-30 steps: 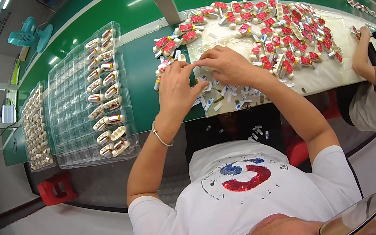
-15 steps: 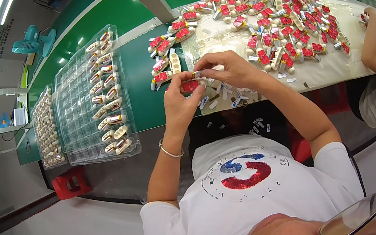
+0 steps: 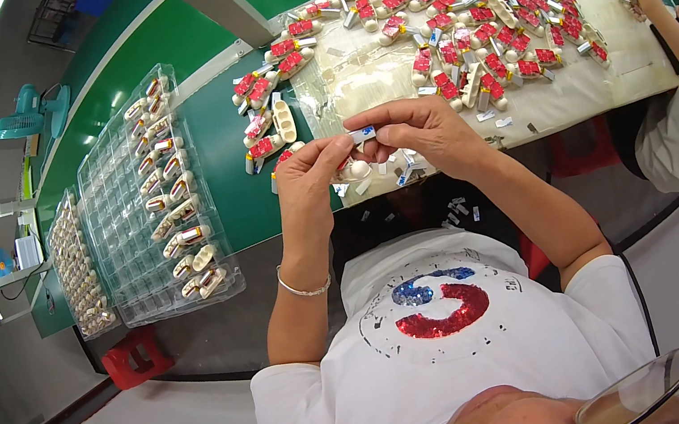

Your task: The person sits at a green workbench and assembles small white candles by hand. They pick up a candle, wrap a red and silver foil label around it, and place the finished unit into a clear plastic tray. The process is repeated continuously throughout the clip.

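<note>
Left hand (image 3: 307,183) and right hand (image 3: 429,132) pinch white-blue strip (image 3: 361,134) between fingertips, likely steadying it; red-labelled pieces (image 3: 447,87) spread beyond, seemingly within reach.

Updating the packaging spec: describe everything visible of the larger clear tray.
The larger clear tray looks like thin, glossy plastic, with a grid of moulded pockets; only the right-hand columns hold cream pieces. It lies on the green table, its near edge seemingly overhanging the front, left of the left hand and apart from it.
</note>
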A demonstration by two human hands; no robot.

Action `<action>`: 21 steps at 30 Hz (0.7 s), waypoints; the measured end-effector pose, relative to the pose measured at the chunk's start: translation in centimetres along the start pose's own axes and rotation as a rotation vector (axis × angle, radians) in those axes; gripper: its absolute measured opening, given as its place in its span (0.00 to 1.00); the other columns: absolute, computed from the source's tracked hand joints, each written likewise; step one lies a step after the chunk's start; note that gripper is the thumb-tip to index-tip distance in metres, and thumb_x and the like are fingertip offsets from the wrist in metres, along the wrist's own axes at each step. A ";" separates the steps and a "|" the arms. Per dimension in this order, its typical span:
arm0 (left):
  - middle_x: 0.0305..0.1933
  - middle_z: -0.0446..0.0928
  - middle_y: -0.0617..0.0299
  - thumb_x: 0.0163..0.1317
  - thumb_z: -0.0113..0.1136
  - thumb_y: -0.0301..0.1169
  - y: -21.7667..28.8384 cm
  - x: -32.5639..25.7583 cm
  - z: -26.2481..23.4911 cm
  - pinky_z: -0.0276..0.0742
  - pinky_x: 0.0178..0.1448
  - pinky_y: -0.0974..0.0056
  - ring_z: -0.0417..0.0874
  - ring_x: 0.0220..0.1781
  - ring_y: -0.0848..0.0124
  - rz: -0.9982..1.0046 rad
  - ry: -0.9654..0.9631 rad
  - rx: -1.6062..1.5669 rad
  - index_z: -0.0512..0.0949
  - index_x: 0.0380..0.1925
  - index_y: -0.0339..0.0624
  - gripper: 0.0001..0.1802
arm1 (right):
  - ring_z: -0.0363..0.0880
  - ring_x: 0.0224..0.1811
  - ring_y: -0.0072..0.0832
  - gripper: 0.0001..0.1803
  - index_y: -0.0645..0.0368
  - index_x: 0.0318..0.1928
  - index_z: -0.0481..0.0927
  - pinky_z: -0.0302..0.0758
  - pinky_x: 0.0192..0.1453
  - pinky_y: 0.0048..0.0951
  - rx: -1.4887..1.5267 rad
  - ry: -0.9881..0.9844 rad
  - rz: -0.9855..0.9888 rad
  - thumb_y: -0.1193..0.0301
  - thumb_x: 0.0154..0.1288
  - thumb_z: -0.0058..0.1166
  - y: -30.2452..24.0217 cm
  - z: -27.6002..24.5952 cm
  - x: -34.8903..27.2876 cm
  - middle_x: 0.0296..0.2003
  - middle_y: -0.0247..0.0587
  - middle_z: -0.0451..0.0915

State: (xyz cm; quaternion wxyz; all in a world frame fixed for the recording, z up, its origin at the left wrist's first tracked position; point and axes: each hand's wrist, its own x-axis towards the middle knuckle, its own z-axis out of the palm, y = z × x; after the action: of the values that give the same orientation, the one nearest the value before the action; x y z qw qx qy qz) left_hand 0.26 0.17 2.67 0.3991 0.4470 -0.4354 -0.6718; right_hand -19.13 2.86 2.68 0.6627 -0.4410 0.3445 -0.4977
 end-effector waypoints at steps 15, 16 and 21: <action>0.27 0.82 0.64 0.62 0.65 0.29 0.4 -0.8 0.1 0.71 0.35 0.75 0.77 0.29 0.82 0.033 0.014 0.070 0.85 0.34 0.32 0.08 | 0.84 0.38 0.24 0.17 0.69 0.55 0.79 0.82 0.45 0.25 0.094 0.014 0.020 0.79 0.67 0.49 0.5 0.0 -0.7 0.37 0.46 0.84; 0.27 0.82 0.64 0.62 0.65 0.28 0.4 -0.7 0.2 0.70 0.35 0.75 0.77 0.29 0.82 0.035 0.006 0.074 0.85 0.34 0.32 0.08 | 0.84 0.38 0.24 0.17 0.69 0.54 0.80 0.82 0.45 0.25 0.097 0.021 0.031 0.80 0.67 0.49 0.5 -0.1 -0.7 0.37 0.46 0.84; 0.26 0.82 0.65 0.62 0.65 0.29 0.7 -0.7 1.0 0.70 0.33 0.76 0.76 0.27 0.83 0.043 -0.004 0.162 0.85 0.34 0.32 0.09 | 0.84 0.39 0.24 0.15 0.69 0.52 0.81 0.83 0.45 0.25 0.070 0.056 0.113 0.81 0.65 0.52 0.6 -0.7 -0.7 0.37 0.45 0.84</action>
State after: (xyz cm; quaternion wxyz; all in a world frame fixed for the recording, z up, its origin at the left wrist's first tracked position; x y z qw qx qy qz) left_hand -0.33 0.85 3.75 0.3749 0.4671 -0.4986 -0.6266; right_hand -19.73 3.45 1.92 0.6950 -0.3834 0.3696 -0.4831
